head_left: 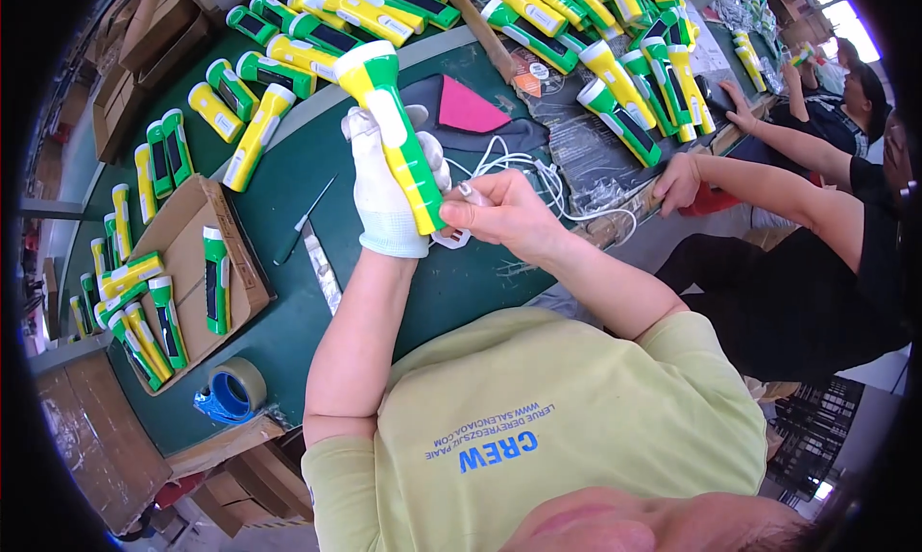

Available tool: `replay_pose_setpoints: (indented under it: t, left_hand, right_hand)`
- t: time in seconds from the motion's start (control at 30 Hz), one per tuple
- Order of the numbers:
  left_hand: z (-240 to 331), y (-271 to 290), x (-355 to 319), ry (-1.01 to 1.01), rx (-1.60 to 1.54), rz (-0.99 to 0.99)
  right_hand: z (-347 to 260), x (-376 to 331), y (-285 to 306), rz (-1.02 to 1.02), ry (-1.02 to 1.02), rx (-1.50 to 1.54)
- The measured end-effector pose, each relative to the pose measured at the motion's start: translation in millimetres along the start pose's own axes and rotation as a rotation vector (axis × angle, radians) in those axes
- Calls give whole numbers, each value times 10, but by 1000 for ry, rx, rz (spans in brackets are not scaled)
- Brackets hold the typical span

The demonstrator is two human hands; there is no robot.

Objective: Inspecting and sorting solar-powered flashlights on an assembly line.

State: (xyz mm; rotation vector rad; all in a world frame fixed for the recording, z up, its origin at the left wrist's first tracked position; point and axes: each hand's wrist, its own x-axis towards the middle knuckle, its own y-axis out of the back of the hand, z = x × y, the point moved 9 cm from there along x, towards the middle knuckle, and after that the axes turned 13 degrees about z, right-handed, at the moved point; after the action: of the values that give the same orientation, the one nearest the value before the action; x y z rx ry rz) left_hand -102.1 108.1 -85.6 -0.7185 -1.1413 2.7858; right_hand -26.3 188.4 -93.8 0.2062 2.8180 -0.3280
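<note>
**benchwatcher:** Looking at the hands first: the left hand, in a white knit glove, is wrapped around a green and yellow flashlight, fingers closed round the body. The flashlight is held up off the green table, tilted, with its wide white-rimmed head pointing up and away from the person and its tail end down by the right hand.

**tabletop_tom:** And the right hand?

**benchwatcher:** Bare, fingertips pinched together on a small white piece right at the flashlight's tail end. Can't tell what the piece is, it's too small. A bundle of white cords lies on the table just behind that hand.

**tabletop_tom:** What else is around?

**benchwatcher:** Loads more green and yellow flashlights piled along the far side of the table. On the person's left there's a flat cardboard tray with a few lying in it, a screwdriver beside it, and a roll of brown tape on a blue dispenser nearer the table's edge. A co-worker in black sits to the right, one hand resting on the table edge.
</note>
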Motion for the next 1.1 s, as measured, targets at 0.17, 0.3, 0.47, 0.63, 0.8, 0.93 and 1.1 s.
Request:
replay_pose_setpoints:
  t: [0.17, 0.3, 0.47, 0.63, 0.8, 0.93, 1.1]
  left_hand:
    - [35, -51, 0, -24, 50, -93]
    - [-8, 68, -1, 15, 20, -69]
    - [45, 480, -113, 164, -21, 63]
    - [464, 1083, -212, 172, -299, 133]
    - [869, 1196, -254, 54, -433, 45]
    - [1209, 1351, -464, -91, -381, 67]
    - [1222, 1411, -593, -124, -283, 204]
  right_hand:
    - [-44, 16, 1, -28, 5, 4]
    - [93, 35, -16, -79, -33, -143]
    - [-194, -376, -104, -453, 252, -563]
    - [-836, 55, 1212, 376, 369, -283]
    - [-787, 354, -61, -30, 772, -862]
    - [-242, 524, -1334, -382, 980, -1296]
    - [483, 675, -2242, -614, 1036, -1387]
